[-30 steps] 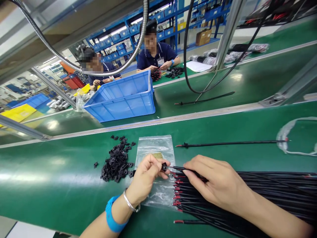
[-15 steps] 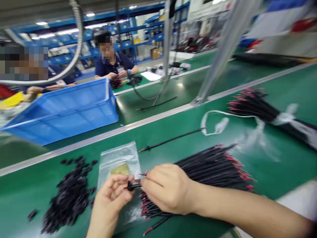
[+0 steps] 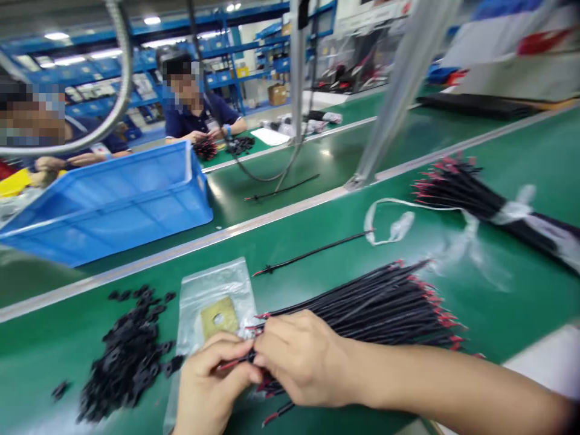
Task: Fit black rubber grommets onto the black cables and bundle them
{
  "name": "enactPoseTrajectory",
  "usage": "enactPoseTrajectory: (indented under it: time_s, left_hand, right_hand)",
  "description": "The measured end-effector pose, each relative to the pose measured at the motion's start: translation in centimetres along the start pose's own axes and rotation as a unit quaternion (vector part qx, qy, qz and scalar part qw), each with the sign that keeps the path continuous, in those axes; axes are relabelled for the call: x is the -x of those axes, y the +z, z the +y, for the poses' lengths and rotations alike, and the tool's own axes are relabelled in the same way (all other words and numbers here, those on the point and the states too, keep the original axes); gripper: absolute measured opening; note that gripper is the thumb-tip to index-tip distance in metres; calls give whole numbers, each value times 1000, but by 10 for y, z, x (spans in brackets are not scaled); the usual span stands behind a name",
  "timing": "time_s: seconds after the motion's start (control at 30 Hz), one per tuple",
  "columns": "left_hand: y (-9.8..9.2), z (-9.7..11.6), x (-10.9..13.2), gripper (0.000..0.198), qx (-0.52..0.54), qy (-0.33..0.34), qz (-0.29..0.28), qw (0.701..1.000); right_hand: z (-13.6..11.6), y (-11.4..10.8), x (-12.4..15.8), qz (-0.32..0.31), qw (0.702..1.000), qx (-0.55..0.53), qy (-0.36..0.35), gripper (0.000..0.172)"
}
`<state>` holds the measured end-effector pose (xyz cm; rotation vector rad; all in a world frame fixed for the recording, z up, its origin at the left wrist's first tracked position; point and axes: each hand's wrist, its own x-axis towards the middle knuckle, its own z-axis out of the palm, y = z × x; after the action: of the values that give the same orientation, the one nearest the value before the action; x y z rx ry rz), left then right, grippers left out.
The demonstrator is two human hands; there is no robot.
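Both hands meet over the front ends of a pile of black cables (image 3: 385,305) with red tips. My left hand (image 3: 215,374) pinches a cable end whose red wire (image 3: 231,364) sticks out between thumb and fingers. Fingers of my right hand (image 3: 306,356) are closed round the same cable just to the right, touching the left fingertips. A small black part on the cable is mostly hidden by the fingers. Under and behind the left hand lies a clear plastic bag (image 3: 190,302) with a yellowish square piece (image 3: 220,317) on it. Left of the bag is a heap of small black parts (image 3: 124,356).
A single cable (image 3: 312,252) lies behind the pile, near a white tie (image 3: 376,202). A tied cable bundle (image 3: 493,202) is at the right. Beyond the metal rail (image 3: 272,216) stand a blue crate (image 3: 109,199) and a slanted post (image 3: 399,90). Two people sit across.
My left hand has moved right against the right hand, its fingers now closed over the cable end. The black part seen there before is now covered, and the yellowish piece shows more fully.
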<state>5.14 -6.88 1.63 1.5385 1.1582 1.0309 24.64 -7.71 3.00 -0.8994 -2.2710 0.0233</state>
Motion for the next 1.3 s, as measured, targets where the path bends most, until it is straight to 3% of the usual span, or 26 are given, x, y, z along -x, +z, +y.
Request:
enactPoseTrajectory:
  time_s: [0.23, 0.37, 0.47, 0.63, 0.73, 0.8, 0.9, 1.07, 1.13, 1.3]
  left_hand:
    - [8, 9, 1, 24, -5, -23, 8, 1000]
    - [2, 7, 3, 41, 91, -88, -25, 992]
    - [0, 6, 5, 34, 111, -76, -28, 991]
    - [1, 4, 6, 10, 20, -23, 22, 999]
    - [-8, 4, 0, 16, -53, 6, 48, 997]
    - [-24, 6, -6, 27, -131, 34, 27, 990]
    - [-62, 8, -17, 33, -313, 36, -54, 948]
    - [-119, 4, -25, 24, -554, -79, -106, 822]
    - [-127, 2, -26, 21, -576, -108, -126, 800]
    - [-125, 3, -28, 14, -581, -117, -143, 793]
  right_hand:
    - [9, 4, 3, -44, 988, -137, 52, 27]
    - [17, 5, 3, -44, 989, -135, 51, 21]
    - [19, 6, 2, -47, 991, -116, 46, 21]
    - [20, -3, 0, -93, 990, -98, 39, 21]
    - [36, -14, -1, -97, 992, -55, 52, 22]
    - [55, -17, 0, -76, 995, 1, 61, 21]
    - [86, -11, 2, -89, 986, 111, 88, 23]
    - [109, 8, 6, -145, 965, 174, 133, 21]
    - [108, 11, 6, -153, 960, 187, 143, 21]
    - [104, 6, 5, -169, 948, 215, 160, 23]
